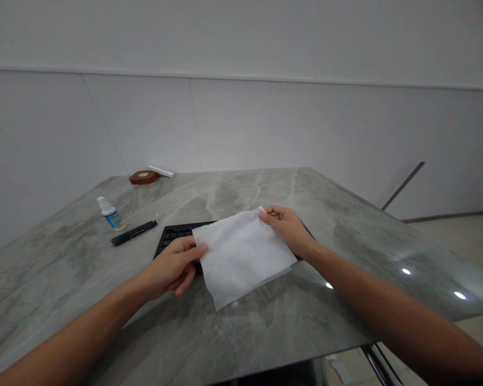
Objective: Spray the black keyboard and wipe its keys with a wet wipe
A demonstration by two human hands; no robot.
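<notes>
A white sheet that looks like a wipe or tissue (243, 254) is stretched between my two hands. Its left edge is pinched between the thumb and fingers of my left hand (175, 265). At its upper right corner, my right hand (284, 225) grips it the same way. The sheet hangs over a black keyboard (173, 232) and hides most of it; the keyboard's left part and a sliver at the right show. Along the bottom right edge, a second layer of the sheet peeks out.
To the left stand a small white spray bottle (111, 214) with a blue label and, lying beside it, a black brush-like tool (134, 234). A reddish-brown box (143, 177) and a white flat item (161, 171) are at the back of the grey marble table (241, 343), near the wall.
</notes>
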